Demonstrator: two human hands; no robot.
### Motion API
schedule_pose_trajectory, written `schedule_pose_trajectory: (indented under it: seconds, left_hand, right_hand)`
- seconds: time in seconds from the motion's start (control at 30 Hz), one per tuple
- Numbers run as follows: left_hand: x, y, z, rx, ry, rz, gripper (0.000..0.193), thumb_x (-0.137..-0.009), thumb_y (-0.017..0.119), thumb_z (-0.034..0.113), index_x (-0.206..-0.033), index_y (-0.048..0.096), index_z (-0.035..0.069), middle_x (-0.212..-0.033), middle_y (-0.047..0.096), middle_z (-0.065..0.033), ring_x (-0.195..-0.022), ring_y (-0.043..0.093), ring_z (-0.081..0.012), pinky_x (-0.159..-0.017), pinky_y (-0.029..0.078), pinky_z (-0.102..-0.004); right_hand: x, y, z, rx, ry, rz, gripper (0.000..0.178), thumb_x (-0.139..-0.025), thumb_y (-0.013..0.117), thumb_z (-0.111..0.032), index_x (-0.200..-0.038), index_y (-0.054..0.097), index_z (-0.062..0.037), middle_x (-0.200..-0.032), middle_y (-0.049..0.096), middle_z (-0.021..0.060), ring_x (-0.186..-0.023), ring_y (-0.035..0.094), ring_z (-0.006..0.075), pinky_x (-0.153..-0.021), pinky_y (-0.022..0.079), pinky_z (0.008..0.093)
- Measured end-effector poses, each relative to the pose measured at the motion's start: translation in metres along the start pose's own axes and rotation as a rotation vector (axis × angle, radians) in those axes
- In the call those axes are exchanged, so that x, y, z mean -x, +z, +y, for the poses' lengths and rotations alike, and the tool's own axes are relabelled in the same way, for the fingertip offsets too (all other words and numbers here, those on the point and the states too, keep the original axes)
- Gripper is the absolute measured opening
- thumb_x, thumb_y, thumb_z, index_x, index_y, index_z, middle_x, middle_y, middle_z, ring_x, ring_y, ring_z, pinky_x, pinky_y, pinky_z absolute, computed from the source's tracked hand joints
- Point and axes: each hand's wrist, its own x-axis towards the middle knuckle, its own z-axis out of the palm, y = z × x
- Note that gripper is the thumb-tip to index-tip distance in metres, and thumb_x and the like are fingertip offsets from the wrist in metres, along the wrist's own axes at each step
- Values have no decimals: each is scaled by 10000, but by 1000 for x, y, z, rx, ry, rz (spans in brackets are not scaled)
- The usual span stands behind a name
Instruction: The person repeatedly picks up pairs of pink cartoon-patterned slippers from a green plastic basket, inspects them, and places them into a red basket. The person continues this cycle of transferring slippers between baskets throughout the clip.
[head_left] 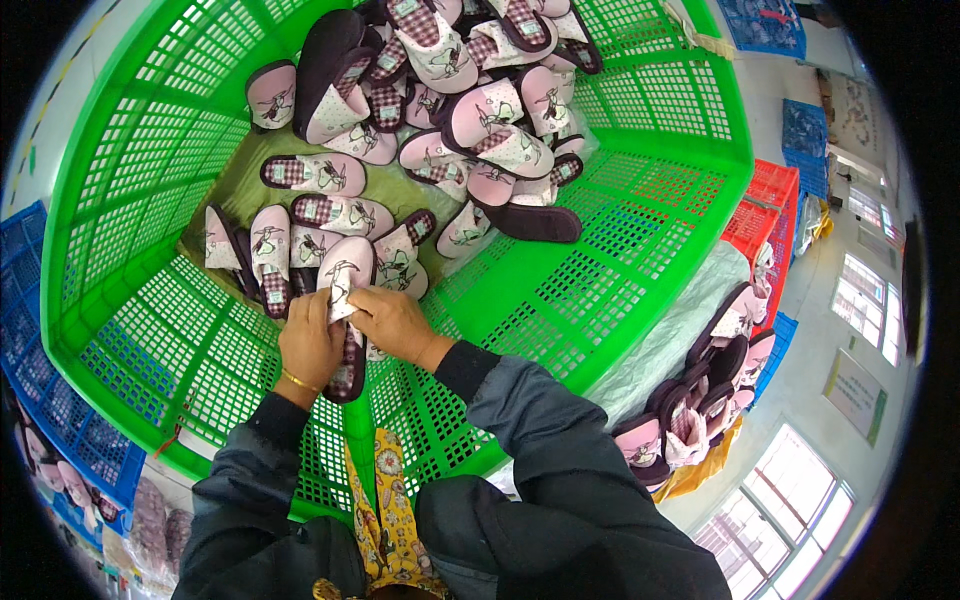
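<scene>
Resting between 2 hands [308, 348] [398, 323] is 1 pink slipper [347, 268].

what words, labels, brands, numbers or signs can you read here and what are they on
Nothing I can quote reliably.
Pale insole label on a slipper lying in the basket: too small to read.
Wall board at the right: too blurred to read.
Slipper held in both hands: line drawing visible, no legible text.
</scene>
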Motion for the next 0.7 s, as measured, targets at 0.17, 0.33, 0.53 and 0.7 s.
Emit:
schedule_pose_trajectory:
  seconds: [0.17, 0.33, 0.53, 0.7]
  left_hand:
    - [-6, 26, -20, 30, -121, 82, 348, -700, 609, 5, -1040, 543, 39, -917, 556, -154, -857, 555, -370, -718, 472, -434]
    - [4, 31, -38, 7, -166, 106, 330, -704, 610, 13, -1026, 554, 61, -905, 558, -145, -829, 562, -370, -690, 476, -426]
    - [13, 45, -56, -65, -247, 101, 346, -701, 629, 27, -1039, 565, 66, -943, 575, -143, -861, 570, -362, -727, 482, -423]
    - [10, 53, -79, -62, -324, 138, 354, -730, 652, 66, -1071, 562, 38, -980, 570, -178, -906, 556, -380, -765, 468, -424]
  right_hand:
    - [-51, -63, 61, 40, 277, -55, 365, -832, 606, -292, -1126, 547, -84, -792, 637, 139, -702, 622, 297, -612, 483, 392]
    - [-106, -151, 191, 792, 562, 154, 449, -825, 531, -247, -1259, 451, -168, -866, 660, 194, -816, 637, 393, -681, 473, 524]
    - [-97, -175, 225, 1005, 491, 178, 197, -823, 493, -156, -983, 596, -106, -805, 669, 179, -739, 653, 370, -623, 492, 499]
    - [-47, -135, 163, 1087, 20, 59, 56, -785, 530, -135, -804, 580, -120, -649, 571, 111, -633, 600, 311, -546, 463, 441]
